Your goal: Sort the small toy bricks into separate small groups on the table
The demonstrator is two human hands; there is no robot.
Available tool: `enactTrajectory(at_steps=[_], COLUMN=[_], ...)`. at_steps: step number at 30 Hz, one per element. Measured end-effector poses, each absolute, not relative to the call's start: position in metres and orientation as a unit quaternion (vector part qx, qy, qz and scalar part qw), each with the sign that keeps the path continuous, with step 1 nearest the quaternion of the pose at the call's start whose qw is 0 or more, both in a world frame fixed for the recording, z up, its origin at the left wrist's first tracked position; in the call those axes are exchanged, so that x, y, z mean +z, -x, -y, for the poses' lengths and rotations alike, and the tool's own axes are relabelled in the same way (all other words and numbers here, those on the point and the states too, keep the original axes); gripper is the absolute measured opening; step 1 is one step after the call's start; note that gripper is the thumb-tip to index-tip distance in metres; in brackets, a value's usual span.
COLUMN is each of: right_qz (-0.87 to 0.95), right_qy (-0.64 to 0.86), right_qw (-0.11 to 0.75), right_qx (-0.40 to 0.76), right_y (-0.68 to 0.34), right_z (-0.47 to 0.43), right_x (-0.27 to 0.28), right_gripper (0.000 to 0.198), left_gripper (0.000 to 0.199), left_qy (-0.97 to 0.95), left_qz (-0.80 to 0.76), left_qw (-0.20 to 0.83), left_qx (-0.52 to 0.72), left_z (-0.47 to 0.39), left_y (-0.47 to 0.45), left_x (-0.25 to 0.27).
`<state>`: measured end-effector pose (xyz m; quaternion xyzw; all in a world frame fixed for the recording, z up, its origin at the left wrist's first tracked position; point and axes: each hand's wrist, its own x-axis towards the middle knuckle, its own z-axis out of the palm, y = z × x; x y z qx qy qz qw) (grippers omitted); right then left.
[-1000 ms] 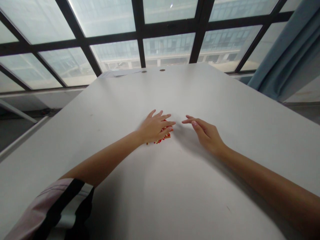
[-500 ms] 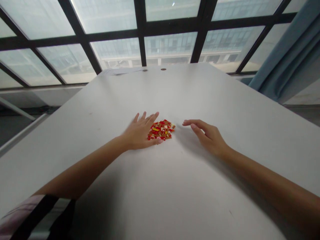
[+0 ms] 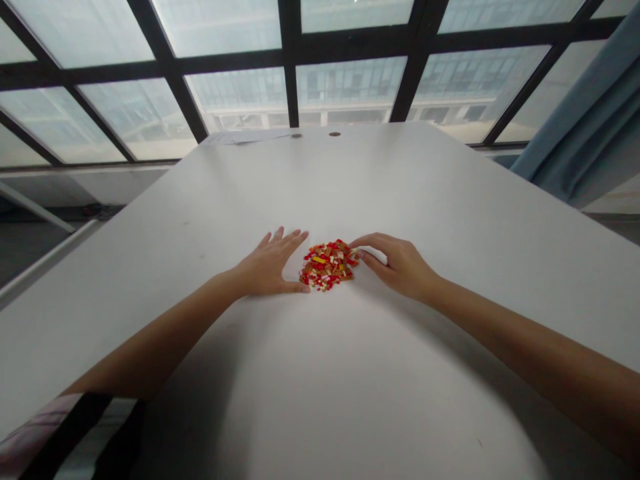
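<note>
Nearest of all, well to the left of the brick pile [image 3: 327, 265] and on the near side of it, a sleeve [image 3: 75, 433] in pinkish, black and white stripes covers part of the left arm. A faint thin mark [image 3: 479, 442] shows on the white table [image 3: 330, 373], on the near side of the pile and off to its right. Both forearms are bare and slant inward toward the pile, with soft shadows beneath them.

The left hand [image 3: 270, 267] is just left of the pile, palm down and open, its fingers spread beyond and its thumb reaching to the pile's near left edge — whether the thumb touches a piece I cannot tell. It grips nothing visible. The right hand [image 3: 400, 267] is at the pile's right edge, thumb and forefinger brought close together over the outermost pieces; whether they pinch one I cannot tell.

The pile itself lies flat on the table between the two hands, small pieces mostly red and orange-brown, some white, with a longer yellow piece [image 3: 319, 260] on top.

Far beyond the pile, near the table's far edge, are two dark round spots [image 3: 335, 134], with papers [image 3: 245, 137] to the left. Far right of the pile hangs a blue curtain [image 3: 590, 133]; behind everything — dark window frames [image 3: 290, 60] and a pale building.
</note>
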<state>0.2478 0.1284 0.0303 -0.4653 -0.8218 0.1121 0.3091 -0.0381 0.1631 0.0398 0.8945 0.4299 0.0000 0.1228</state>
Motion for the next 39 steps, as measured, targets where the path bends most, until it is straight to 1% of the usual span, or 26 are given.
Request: enactTrajectory(at_steps=[5,8,11,15,20,28,33,39], right_qz=[0.825,0.827,0.826,0.827,0.828,0.798,0.833,0.863], right_qy=[0.464,0.462,0.465,0.462,0.470,0.515,0.469,0.421], right_qw=[0.298,0.293,0.293,0.295,0.284,0.286,0.266,0.257], right_qx=[0.121,0.128,0.128,0.124,0.115,0.125,0.126,0.107], right_y=[-0.246,-0.248,-0.248,-0.243,-0.241,-0.245,-0.243,-0.242], right_z=[-0.139,-0.142,-0.143,-0.145,-0.149,-0.158,-0.156,-0.150], right_x=[0.023,0.019,0.019,0.022,0.023,0.015,0.015,0.017], right_gripper=[0.027,0.027,0.026,0.026,0.026,0.026,0.031,0.030], left_gripper=[0.111,0.100,0.091,0.090,0.088,0.063,0.059,0.055], left_qy=[-0.900,-0.904,-0.906,-0.903,-0.904,-0.900,-0.895,-0.903], left_qz=[-0.419,-0.412,-0.410,-0.413,-0.410,-0.418,-0.426,-0.410], left_qw=[0.121,0.117,0.105,0.115,0.118,0.121,0.107,0.114], left_qx=[0.006,-0.012,0.002,0.029,0.033,0.036,0.075,0.063], left_z=[-0.166,-0.168,-0.169,-0.169,-0.173,-0.185,-0.182,-0.173], left_y=[0.036,0.041,0.044,0.042,0.048,0.064,0.054,0.043], left_x=[0.039,0.041,0.040,0.037,0.041,0.041,0.038,0.043])
